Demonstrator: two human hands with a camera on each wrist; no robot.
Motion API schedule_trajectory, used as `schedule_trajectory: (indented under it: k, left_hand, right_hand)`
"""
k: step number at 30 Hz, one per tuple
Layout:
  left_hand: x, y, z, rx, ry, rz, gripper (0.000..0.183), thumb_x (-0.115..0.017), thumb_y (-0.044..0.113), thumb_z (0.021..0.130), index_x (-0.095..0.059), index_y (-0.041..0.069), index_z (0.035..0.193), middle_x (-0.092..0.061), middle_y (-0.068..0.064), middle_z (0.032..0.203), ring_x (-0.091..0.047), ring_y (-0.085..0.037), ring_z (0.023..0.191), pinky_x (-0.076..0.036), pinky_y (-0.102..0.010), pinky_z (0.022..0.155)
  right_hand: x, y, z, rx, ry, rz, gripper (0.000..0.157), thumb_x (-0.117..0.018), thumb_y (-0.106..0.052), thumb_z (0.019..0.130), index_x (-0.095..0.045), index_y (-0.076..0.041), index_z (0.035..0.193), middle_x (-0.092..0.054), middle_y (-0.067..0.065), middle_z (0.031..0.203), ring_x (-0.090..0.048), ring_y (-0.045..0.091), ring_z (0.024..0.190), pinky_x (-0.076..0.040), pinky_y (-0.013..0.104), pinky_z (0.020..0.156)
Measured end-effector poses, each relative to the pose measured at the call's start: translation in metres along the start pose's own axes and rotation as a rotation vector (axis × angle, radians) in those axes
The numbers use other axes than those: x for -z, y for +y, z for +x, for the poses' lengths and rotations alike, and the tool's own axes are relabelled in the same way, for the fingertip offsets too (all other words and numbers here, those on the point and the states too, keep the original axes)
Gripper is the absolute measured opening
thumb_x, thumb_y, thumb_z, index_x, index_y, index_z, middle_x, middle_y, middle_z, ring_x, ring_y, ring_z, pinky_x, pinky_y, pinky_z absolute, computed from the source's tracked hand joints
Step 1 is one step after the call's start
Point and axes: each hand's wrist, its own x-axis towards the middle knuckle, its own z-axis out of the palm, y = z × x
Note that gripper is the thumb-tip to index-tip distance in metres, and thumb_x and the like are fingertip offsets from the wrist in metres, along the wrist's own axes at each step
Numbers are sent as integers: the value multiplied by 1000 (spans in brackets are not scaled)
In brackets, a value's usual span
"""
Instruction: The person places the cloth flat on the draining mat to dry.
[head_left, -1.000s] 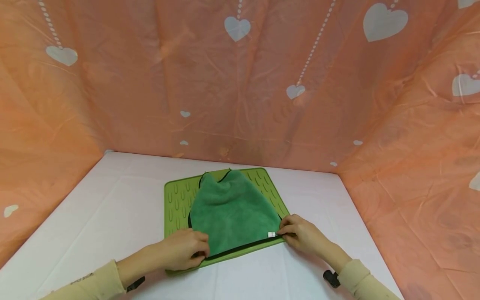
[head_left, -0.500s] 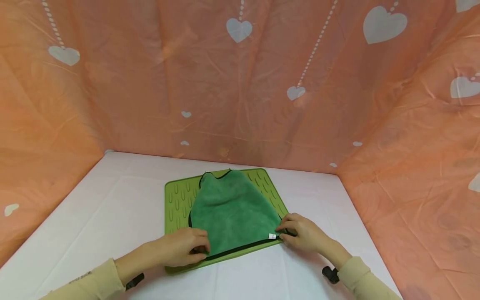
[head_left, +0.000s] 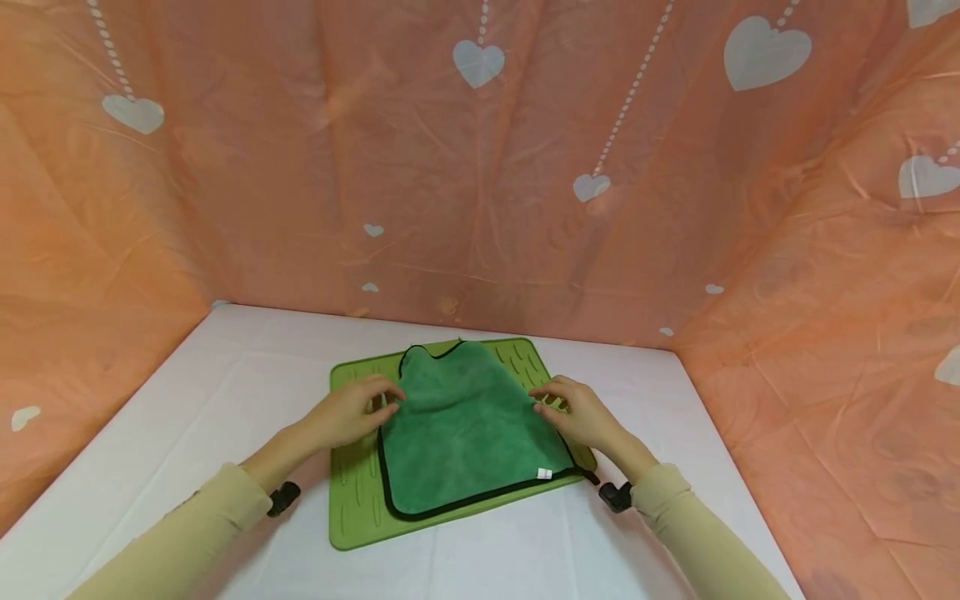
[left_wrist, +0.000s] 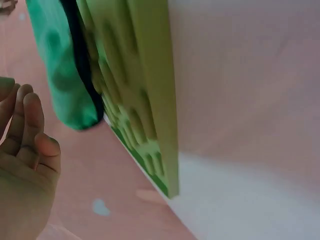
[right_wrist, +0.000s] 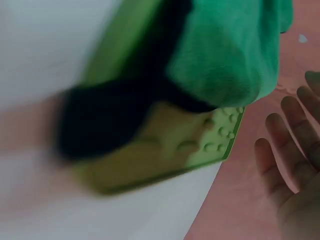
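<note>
A green cloth (head_left: 465,442) with black edging and a small white tag lies on a lighter green ridged mat (head_left: 356,508). Its far end is narrow and rumpled, its near part spread flat. A black loop sticks out from its near right corner. My left hand (head_left: 348,412) hovers by the cloth's left edge, fingers loosely bent, holding nothing. On the opposite side, my right hand (head_left: 581,408) is over the right edge with relaxed fingers and nothing in them. Both wrist views show the left fingers (left_wrist: 34,115) and right fingers (right_wrist: 295,125) apart from the cloth.
The mat rests on a white tabletop (head_left: 255,392). Orange sheeting (head_left: 480,208) with pale hearts walls off the back and both sides. A small black device (head_left: 285,498) is at the left wrist, and another black device (head_left: 615,497) is at the right.
Both hands have let go of the cloth's near corners and moved away from the body, up along its sides. The near corners and the black loop are now uncovered.
</note>
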Motion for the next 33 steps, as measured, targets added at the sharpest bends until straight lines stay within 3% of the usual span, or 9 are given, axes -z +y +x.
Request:
schedule_trajectory:
  k: [9,13,22,28,33]
  left_hand:
    - [6,-38,37,230,105,-187,24,-62,9,104,-68,-3,124,-71,-17,116,-67,-28,96,-56,-37,74]
    - [3,-50,49,313,84,-207,26,-59,11,106,-66,-2,127,-70,-21,123,-69,-36,104,-58,-41,78]
    - [-3,-60,62,362,-3,-246,31,-58,9,106,-62,-4,134,-68,-26,127,-64,-44,118,-55,-52,96]
    - [-2,-58,60,358,25,-252,29,-59,10,106,-64,-4,131,-69,-24,120,-68,-38,105,-58,-47,85]
    - [8,-48,51,308,87,-220,24,-60,11,105,-68,0,125,-71,-19,116,-67,-36,106,-57,-49,87]
  right_hand:
    - [-12,-3,48,-144,50,110,31,-68,-16,102,-71,-2,130,-71,13,123,-68,31,108,-58,48,88]
    - [-18,-4,63,-211,28,148,34,-66,-18,103,-68,-2,134,-70,14,127,-66,33,112,-57,49,89]
    - [-39,2,82,-271,13,170,31,-68,-16,102,-71,-4,130,-72,14,119,-69,33,109,-58,44,86]
    - [-47,-6,82,-194,23,150,28,-70,-7,99,-72,-3,126,-73,14,114,-70,32,102,-58,45,85]
    - [-49,-21,73,-4,-13,61,27,-69,-6,99,-72,-3,126,-71,13,117,-69,29,100,-57,41,85]
